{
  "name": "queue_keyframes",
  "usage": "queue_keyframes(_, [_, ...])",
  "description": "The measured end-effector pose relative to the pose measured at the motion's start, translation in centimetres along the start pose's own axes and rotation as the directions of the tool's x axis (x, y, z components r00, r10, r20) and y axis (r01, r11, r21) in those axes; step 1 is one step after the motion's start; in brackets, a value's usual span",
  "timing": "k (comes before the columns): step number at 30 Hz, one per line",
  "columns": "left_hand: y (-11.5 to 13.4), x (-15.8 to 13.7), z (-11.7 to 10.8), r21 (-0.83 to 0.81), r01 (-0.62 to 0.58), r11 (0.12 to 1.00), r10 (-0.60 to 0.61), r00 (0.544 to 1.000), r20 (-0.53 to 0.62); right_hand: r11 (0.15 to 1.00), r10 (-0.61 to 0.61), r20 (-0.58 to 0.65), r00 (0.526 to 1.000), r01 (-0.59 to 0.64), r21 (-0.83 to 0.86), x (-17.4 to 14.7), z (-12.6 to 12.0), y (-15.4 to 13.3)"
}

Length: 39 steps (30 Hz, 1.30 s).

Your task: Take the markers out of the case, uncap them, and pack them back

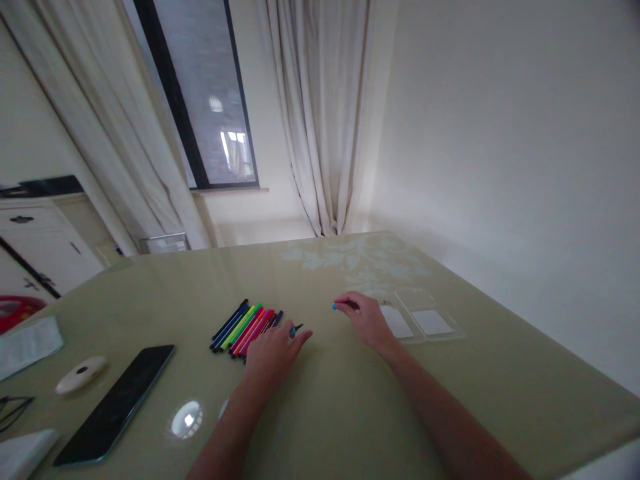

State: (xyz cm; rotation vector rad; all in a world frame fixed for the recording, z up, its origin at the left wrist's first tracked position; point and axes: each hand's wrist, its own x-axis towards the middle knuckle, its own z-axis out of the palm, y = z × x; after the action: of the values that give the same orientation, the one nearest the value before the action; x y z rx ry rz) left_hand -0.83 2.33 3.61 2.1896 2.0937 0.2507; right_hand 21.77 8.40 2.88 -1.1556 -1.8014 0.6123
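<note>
Over the right end of a row of colored markers (243,328) is my left hand (270,350). Its fingers are closed on a blue marker (296,329), whose dark tip points right; the rest of the marker is hidden by the hand. To the right, apart from it, my right hand (365,319) pinches a small light-blue cap (335,307) between thumb and fingertips. Behind my right wrist a clear plastic case (456,331) lies opened flat, with white cards (433,323) in its halves.
A dark phone (117,403) lies on the glossy table (330,413) at the left. A white oval mouse-like object (81,375), a black cable (15,410) and a pale packet (30,347) are farther left. The wall (525,167) runs along the table's right side.
</note>
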Motion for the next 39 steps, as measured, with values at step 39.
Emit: queue_keyframes(39, [-0.2, 0.2, 0.6, 0.045, -0.206, 0.978, 0.211, 0.962, -0.172, 0.964, -0.008, -0.106, 0.994, -0.021, -0.267, -0.2, 2.9, 2.5])
